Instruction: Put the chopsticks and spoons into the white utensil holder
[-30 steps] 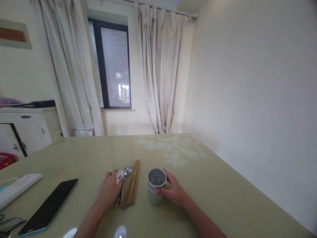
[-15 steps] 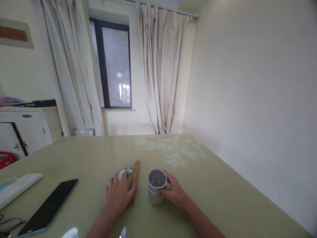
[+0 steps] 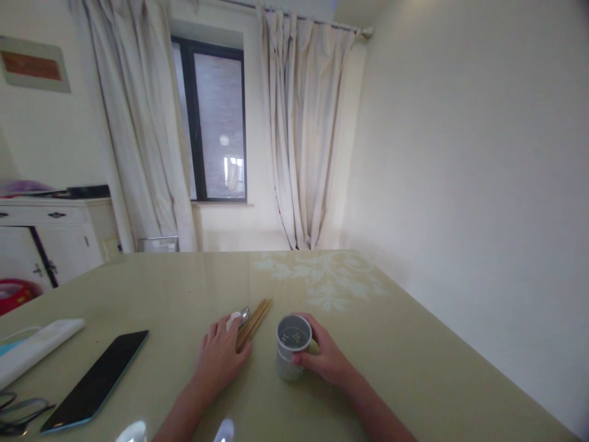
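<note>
My right hand (image 3: 319,351) is wrapped round the side of a grey cylindrical utensil holder (image 3: 288,367), thumb in front and fingers behind. The holder stands upright on the table, and small holes show in its bottom. To its left, my left hand (image 3: 224,354) is low over the table, closed about the lower part of several wooden chopsticks (image 3: 254,323) and spoons. A shiny metal spoon (image 3: 245,315) and a white spoon (image 3: 234,318) stick out by its fingertips. The palm hides the near ends of the chopsticks and spoons.
A black phone-like tablet (image 3: 96,380) lies on the table (image 3: 184,282) at left, with glasses (image 3: 23,414) and a white flat object (image 3: 43,350) beside it. A wall (image 3: 483,215) runs along the right edge. Behind are a window and curtains (image 3: 306,141).
The chopsticks have swung so their far ends point more to the right, and my left hand has turned slightly with them. My right hand and the holder keep their place.
</note>
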`<state>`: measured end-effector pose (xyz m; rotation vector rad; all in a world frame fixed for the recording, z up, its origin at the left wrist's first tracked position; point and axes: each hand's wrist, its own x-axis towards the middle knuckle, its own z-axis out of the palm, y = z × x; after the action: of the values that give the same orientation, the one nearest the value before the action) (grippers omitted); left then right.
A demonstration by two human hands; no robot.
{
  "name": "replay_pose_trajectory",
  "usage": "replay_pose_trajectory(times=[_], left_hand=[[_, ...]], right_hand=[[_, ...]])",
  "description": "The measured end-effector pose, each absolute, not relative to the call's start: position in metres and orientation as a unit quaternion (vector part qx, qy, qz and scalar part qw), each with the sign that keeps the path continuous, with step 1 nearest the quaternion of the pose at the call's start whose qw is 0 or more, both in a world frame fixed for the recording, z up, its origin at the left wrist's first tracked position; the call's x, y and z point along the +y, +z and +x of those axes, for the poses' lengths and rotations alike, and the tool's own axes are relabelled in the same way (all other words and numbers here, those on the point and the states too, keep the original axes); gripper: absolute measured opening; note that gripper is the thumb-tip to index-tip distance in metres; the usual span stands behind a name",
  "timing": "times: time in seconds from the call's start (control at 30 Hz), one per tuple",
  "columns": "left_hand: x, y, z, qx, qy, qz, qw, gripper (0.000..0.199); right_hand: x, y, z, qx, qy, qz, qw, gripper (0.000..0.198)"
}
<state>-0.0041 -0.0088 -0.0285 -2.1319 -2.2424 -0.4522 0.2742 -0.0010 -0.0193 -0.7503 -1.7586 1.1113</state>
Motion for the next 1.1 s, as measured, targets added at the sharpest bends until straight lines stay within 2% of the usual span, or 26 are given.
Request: replay_pose_trajectory(times=[0.13, 0.37, 0.57, 0.77, 0.9, 0.97, 1.03, 1.1], left_hand=[[-0.011, -0.025, 0.0, -0.689, -0.17, -0.703, 0.047, 0.046], [-0.013, -0.022, 0.006, -0.673, -0.124, -0.726, 0.063, 0.03], [-0.013, -0.019, 0.008, -0.681, -0.113, -0.722, 0.041, 0.031], [-0.016, -0.021, 0.01, -0.68, -0.108, -0.721, 0.075, 0.031], [-0.018, -0.024, 0.01, -0.663, -0.117, -0.733, 0.102, 0.031], [-0.017, -0.024, 0.011, -0.652, -0.129, -0.739, 0.111, 0.03], [-0.016, -0.024, 0.012, -0.646, -0.161, -0.737, 0.118, 0.028], [-0.013, -0.025, 0.013, -0.634, -0.223, -0.731, 0.117, 0.028]], right_hand=[[0.0, -0.019, 0.28, -0.715, 0.457, -0.311, 0.428, 0.109], [0.002, -0.012, 0.289, -0.731, 0.447, -0.331, 0.396, 0.109], [0.002, -0.012, 0.29, -0.733, 0.445, -0.336, 0.39, 0.102], [-0.002, -0.01, 0.285, -0.732, 0.453, -0.326, 0.391, 0.097], [-0.006, -0.009, 0.28, -0.735, 0.456, -0.312, 0.393, 0.096], [-0.006, -0.01, 0.28, -0.736, 0.459, -0.313, 0.388, 0.102], [-0.006, -0.01, 0.281, -0.734, 0.462, -0.309, 0.39, 0.109], [-0.006, -0.009, 0.282, -0.726, 0.467, -0.295, 0.41, 0.105]])
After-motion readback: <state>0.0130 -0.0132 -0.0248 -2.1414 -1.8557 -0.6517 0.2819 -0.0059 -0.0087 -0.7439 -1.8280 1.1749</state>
